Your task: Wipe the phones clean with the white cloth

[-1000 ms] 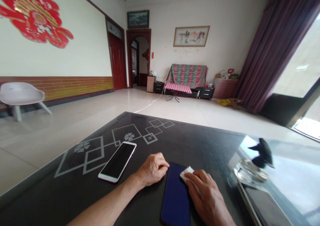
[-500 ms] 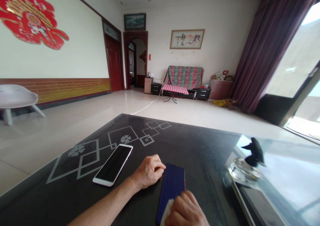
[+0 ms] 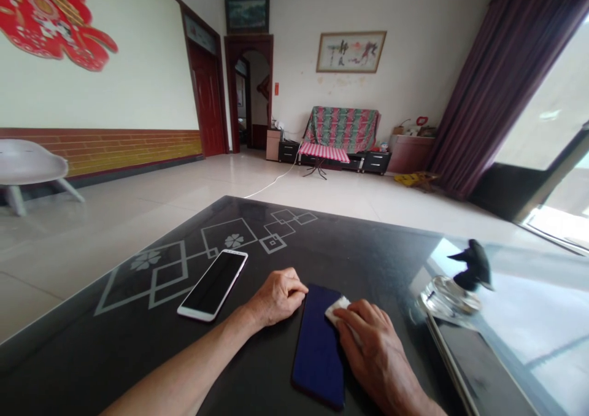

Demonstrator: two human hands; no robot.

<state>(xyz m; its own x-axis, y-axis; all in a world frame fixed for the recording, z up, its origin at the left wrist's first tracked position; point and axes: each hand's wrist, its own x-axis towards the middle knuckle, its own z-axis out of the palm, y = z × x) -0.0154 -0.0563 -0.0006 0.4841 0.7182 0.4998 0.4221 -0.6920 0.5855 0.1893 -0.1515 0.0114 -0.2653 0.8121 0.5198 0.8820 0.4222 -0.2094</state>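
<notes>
Toward the near edge of the glossy black table (image 3: 386, 259), lying flat and slightly aslant: a thin, rectangular dark-blue slab (image 3: 319, 348) in the shape of a phone. At its far left corner, the bare left hand (image 3: 280, 298), fingers curled and pressed together, tips at that corner; cannot tell whether pinching it. Over its right edge, near the far right corner, the bare right hand (image 3: 377, 342), bent at the knuckles and pinching a small crumpled white wad (image 3: 337, 308) of tissue or cloth against the slab.

Between the left hand and the table's left edge, face up and aslant, a white-framed phone with a black screen (image 3: 213, 285), close to a pattern of pale grey diamonds and flowers (image 3: 234, 240) stretching toward the far left corner. Toward the right side, well apart from the slab, a clear rounded container with a black top (image 3: 453, 296), at the far end of a dark, flat, rectangular object with a pale edge (image 3: 488, 367). Past the far edge, a small table with a red-and-white striped cover (image 3: 324, 152); past the left edge, a white moulded chair (image 3: 30, 161).
</notes>
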